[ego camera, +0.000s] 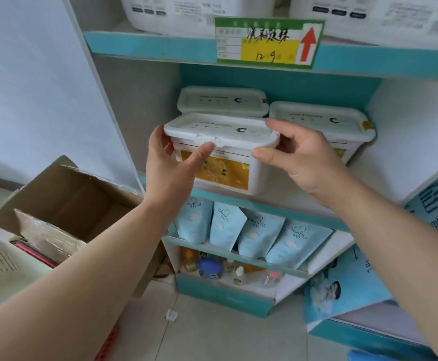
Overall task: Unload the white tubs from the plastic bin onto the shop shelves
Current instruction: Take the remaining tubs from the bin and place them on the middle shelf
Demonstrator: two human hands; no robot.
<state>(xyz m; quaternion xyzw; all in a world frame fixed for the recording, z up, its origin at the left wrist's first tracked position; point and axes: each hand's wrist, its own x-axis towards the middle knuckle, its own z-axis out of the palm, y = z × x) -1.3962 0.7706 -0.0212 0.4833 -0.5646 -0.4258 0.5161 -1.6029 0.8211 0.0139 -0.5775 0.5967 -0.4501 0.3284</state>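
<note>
A white tub (228,157) with a yellow label stands at the front of the middle shelf (277,205). My left hand (171,162) grips its left end, thumb across the front under the lid. My right hand (298,152) holds its right end, fingers over the lid's corner and thumb on the side. Two more white tubs sit on that shelf: one (223,100) behind it and one (324,121) to the right, partly hidden by my right hand. The pale green plastic bin (1,272) shows at the lower left edge.
An open cardboard box (64,204) stands on the floor left of the shelves. Blue pouches (254,233) fill the shelf below, small bottles (212,267) the one under that. A green and yellow price tag (267,41) hangs on the upper shelf edge.
</note>
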